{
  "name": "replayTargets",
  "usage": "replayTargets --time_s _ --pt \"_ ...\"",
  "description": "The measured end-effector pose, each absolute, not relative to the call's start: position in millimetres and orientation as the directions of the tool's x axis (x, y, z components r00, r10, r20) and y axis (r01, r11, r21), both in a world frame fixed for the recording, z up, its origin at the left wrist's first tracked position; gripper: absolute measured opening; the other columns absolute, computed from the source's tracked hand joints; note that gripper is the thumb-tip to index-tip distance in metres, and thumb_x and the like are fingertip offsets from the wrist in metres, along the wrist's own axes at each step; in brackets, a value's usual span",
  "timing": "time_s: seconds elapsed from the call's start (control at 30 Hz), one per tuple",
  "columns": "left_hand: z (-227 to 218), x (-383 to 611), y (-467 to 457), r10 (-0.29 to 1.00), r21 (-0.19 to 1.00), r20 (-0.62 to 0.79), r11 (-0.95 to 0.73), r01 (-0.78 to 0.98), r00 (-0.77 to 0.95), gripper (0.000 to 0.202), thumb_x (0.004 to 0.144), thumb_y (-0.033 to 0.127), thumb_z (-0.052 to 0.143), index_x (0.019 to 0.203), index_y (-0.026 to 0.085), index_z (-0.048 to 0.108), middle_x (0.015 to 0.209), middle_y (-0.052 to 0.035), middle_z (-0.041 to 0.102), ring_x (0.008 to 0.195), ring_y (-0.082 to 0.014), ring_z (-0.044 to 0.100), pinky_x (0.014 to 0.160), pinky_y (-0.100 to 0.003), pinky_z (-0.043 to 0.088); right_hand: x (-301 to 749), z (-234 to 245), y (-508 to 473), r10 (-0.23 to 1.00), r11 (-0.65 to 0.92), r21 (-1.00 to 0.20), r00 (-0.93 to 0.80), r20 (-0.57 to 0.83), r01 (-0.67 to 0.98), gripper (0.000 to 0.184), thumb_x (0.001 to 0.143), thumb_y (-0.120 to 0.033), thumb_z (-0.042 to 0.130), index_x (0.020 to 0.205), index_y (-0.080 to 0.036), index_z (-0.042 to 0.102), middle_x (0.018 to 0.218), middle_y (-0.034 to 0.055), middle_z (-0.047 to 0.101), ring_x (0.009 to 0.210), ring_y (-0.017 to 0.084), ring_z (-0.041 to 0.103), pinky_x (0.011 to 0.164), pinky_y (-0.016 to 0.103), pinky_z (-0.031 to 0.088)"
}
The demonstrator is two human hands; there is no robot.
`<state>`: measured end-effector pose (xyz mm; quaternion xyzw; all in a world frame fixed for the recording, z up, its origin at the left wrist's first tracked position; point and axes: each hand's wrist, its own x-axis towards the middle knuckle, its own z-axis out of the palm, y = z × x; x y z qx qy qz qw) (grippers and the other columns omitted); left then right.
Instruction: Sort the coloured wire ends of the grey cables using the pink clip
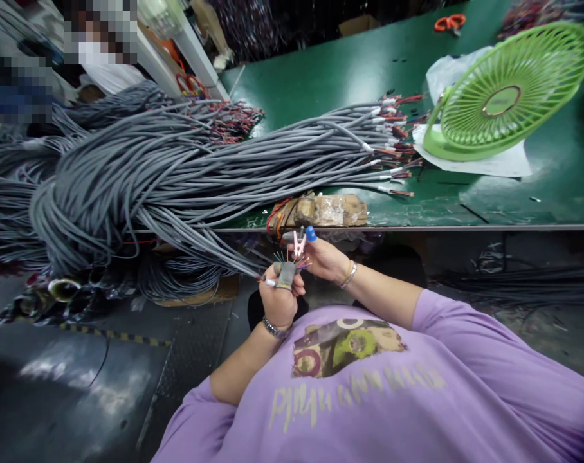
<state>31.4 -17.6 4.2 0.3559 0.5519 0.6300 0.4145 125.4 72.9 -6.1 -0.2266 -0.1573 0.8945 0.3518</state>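
Note:
Just in front of the table edge, my left hand (pixel 280 299) is closed around the end of a grey cable (pixel 244 258). A grey wrap covers its thumb. Thin coloured wires (pixel 303 262) fan out above that hand. My right hand (pixel 328 258) is close beside it, with a blue cover on one fingertip. At its fingers is a small pink A-shaped tool (pixel 299 244), touching or very near the wires; its exact kind is too small to make out. The fingers of my right hand appear closed on this tool, though they are partly hidden.
A large bundle of grey cables (pixel 176 167) covers the left of the green table (pixel 514 199). A taped block (pixel 343 210) lies at the front edge. Farther right are a green fan (pixel 504 96), paper (pixel 504 161) and orange-handled scissors (pixel 449 24). Another person (pixel 109 64) is at upper left.

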Motion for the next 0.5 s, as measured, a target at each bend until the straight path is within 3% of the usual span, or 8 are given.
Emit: replayTargets --time_s 0.3,0.5 --pt "1.9 31.4 -17.9 0.903 0.993 -0.069 0.022 -0.114 -0.424 0.031 0.077 0.045 0.067 0.070 0.018 0.053 0.050 0.0054 0.057 0.035 -0.0063 0.048 0.034 -0.015 0.036 121.0 -3.9 73.6 0.705 -0.708 -0.395 -0.622 -0.342 -0.585 0.037 0.083 -0.052 0.066 0.082 -0.015 0.065 0.070 0.0010 0.065 0.056 0.009 0.055 0.052 0.020 0.042" --pt "1.8 30.6 -21.1 0.909 0.992 -0.078 0.028 -0.126 -0.411 0.031 0.075 0.045 0.068 0.069 0.018 0.055 0.050 0.0050 0.057 0.035 -0.0065 0.049 0.034 -0.015 0.038 123.8 -6.4 70.3 0.688 -0.723 -0.387 -0.648 -0.327 -0.572 0.047 0.083 -0.063 0.058 0.082 -0.016 0.065 0.074 0.0029 0.066 0.060 0.011 0.055 0.054 0.023 0.044"
